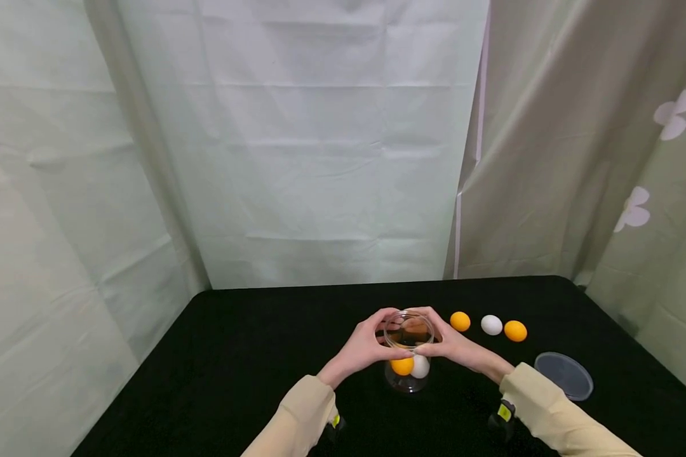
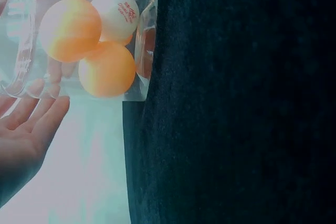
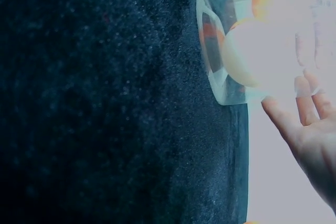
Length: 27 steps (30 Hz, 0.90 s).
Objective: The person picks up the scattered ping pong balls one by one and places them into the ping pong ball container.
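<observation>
A clear jar (image 1: 407, 384) stands upright on the black table in the head view. My left hand (image 1: 364, 343) and right hand (image 1: 453, 344) grip it from both sides near its open rim, thumbs at the front and fingers behind. Inside lie several table tennis balls; an orange ball (image 1: 402, 366) and a white ball (image 1: 420, 366) show below the thumbs. The left wrist view shows a white ball with red print (image 2: 119, 15) resting among orange balls (image 2: 107, 70) in the jar. Through the jar wall, the right wrist view shows a pale ball (image 3: 249, 53).
Right of the jar, farther back, lie an orange ball (image 1: 460, 321), a white ball (image 1: 491, 325) and another orange ball (image 1: 515, 331). A flat round translucent lid (image 1: 564, 376) lies at the right. Pale curtains (image 1: 320, 158) hang behind the black table (image 1: 251, 355).
</observation>
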Motion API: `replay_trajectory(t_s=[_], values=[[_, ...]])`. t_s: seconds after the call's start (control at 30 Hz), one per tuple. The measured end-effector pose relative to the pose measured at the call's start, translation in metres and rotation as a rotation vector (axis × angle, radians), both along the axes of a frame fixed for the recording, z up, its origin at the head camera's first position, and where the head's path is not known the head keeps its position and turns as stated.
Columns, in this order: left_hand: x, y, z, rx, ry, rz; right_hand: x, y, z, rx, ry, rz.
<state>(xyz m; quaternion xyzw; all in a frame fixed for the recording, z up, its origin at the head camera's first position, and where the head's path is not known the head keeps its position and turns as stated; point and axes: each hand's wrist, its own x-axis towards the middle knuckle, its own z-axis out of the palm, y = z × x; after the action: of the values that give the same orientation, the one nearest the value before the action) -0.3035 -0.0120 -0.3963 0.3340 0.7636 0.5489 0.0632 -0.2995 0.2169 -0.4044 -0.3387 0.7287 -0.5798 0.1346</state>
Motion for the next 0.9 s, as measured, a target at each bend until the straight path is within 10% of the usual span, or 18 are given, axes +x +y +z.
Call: replay_trajectory(t_s=[0.9], values=[[0.016,-0.002,0.023,0.014,-0.038,-0.012,0.002,0.049,0.013,0.037,0.030,-0.093]])
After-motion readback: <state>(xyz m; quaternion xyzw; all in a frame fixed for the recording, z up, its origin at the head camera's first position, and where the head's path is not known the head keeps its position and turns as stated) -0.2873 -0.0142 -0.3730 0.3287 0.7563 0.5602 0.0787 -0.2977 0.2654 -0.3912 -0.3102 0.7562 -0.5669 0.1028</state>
